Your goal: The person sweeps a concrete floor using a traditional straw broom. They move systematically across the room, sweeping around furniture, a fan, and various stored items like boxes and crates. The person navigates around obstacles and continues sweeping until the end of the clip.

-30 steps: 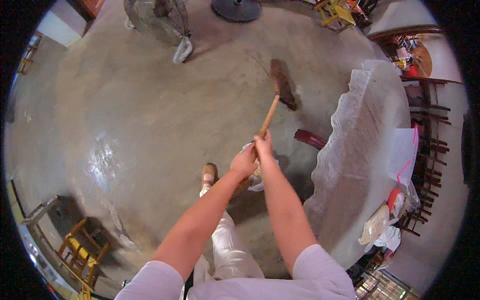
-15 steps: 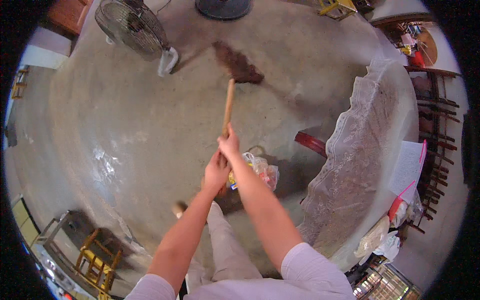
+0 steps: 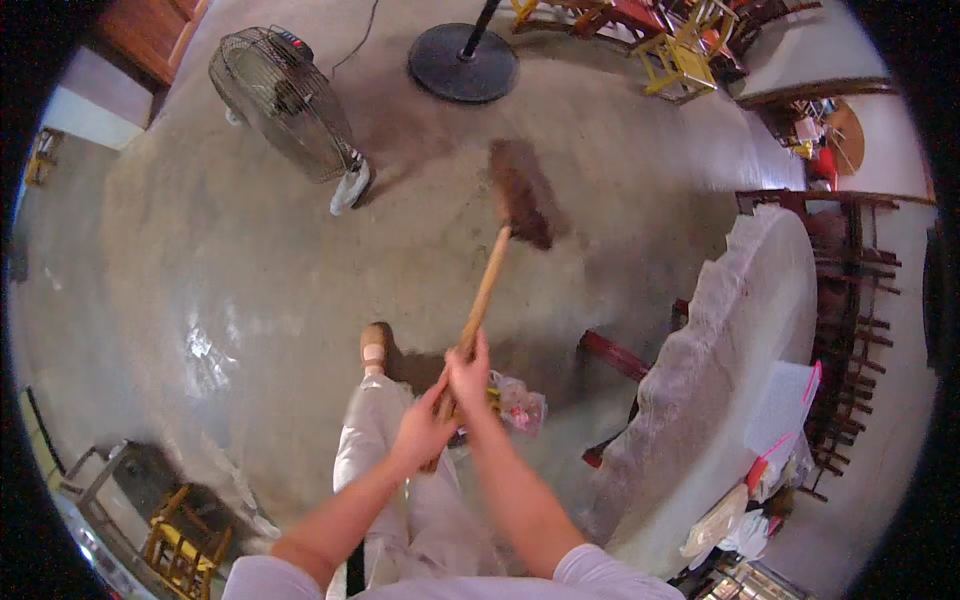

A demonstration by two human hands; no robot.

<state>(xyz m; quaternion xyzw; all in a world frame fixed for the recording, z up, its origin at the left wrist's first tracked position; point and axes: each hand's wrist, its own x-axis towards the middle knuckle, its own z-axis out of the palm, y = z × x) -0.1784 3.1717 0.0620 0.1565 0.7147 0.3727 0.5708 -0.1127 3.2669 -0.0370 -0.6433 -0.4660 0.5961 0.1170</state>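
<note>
With both hands I hold a broom by its long wooden handle. Its reddish-brown bristle head rests on the concrete floor ahead of me. My right hand is wrapped round the handle, with my left hand gripping just below it, nearer my body. The handle's lower end partly shows beneath my left hand. Partly hidden behind my right wrist, a clear plastic bag with coloured contents lies on the floor.
A standing fan and a round black base are ahead. At right stands a round table with a lace-edged cover; stacked dark wooden stools lie beyond. A yellow stool stands far right, another lower left.
My left foot has come forward into view. The broom head and my hands sit lower and slightly further right in the picture, and more stools and the black base show ahead.
</note>
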